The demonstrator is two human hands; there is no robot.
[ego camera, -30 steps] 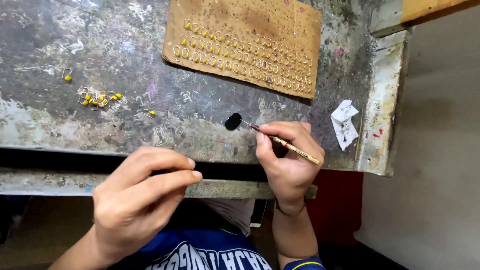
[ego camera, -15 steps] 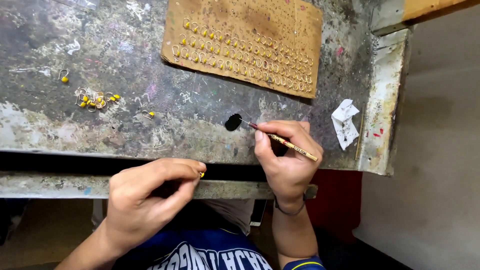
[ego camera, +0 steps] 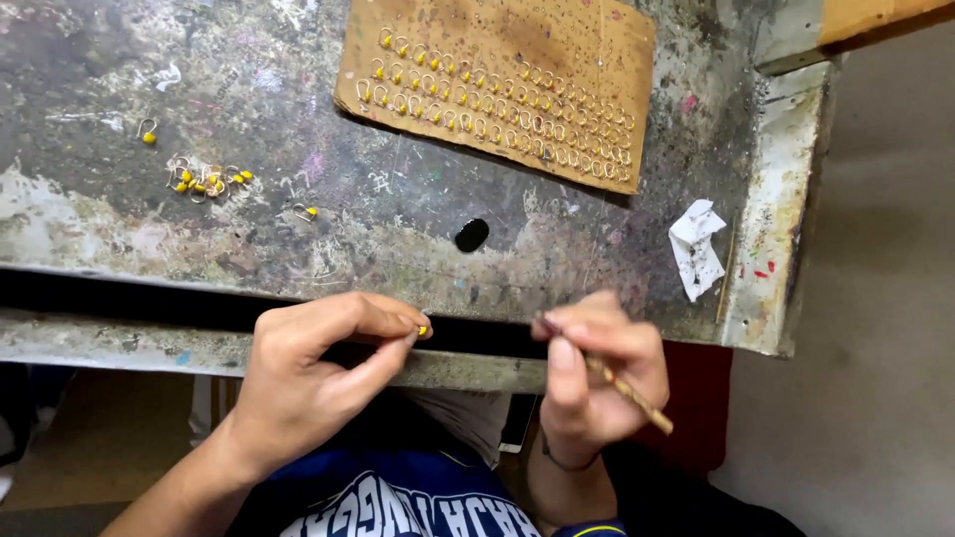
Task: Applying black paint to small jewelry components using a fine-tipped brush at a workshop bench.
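Yellow-beaded wire hook (ego camera: pixel 422 329), tiny and bright, sits pinched between the thumb and forefinger of the left hand (ego camera: pixel 318 373), held just off the near edge of the worn grey workbench (ego camera: pixel 119 229). To its right, the right hand (ego camera: pixel 597 373) pinches a thin brown wooden paint stick (ego camera: pixel 627 393) with thumb and fingers pressed together; the stick's dark tip at the fingertips points toward the hook, the two close but apart.

Beyond both hands, on the scratched, paint-flecked bench top, lies a small glossy black blob of paint (ego camera: pixel 472 235). Farther back rests a flat brown cardboard sheet (ego camera: pixel 497 89), rough-edged, studded with rows of small wire hooks, some with yellow beads. At the left, a loose cluster of yellow-beaded hooks (ego camera: pixel 204 181) lies scattered, with single ones beside it. A crumpled white paper scrap (ego camera: pixel 696 249), smudged with dark marks, lies near the bench's chipped right edge. Nothing stands between the hands and the paint blob.
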